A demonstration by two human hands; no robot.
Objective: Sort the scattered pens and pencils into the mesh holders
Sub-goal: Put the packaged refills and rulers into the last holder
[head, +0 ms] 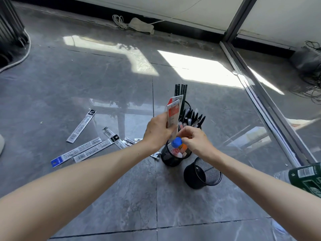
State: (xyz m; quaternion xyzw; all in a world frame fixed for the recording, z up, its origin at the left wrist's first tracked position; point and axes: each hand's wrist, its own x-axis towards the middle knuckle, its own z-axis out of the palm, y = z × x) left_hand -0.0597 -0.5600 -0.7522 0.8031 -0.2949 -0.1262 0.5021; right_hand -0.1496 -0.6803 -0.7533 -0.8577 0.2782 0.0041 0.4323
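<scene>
Both hands meet above the cluster of black mesh holders. The left hand [157, 131] grips a pair of flat red-and-white packets [173, 113] upright. The right hand [196, 140] has its fingertips curled together at the packets' lower end, just over a blue-capped item [176, 142]; whether they pinch anything I cannot tell. Below sits the near mesh holder of colourful bits [167, 158], with the holder of black pens [191, 121] and the tall black pencils [181, 91] behind it, and an empty mesh holder [203, 173] just beside. Several long white packets [81, 126] lie scattered on the grey tiled floor [104, 197] to the left, not yet sorted. The risk, as I judge it, is that the tall packets, pushed into the crowded near holder, snag on the blue cap or tip that light holder against its neighbours.
</scene>
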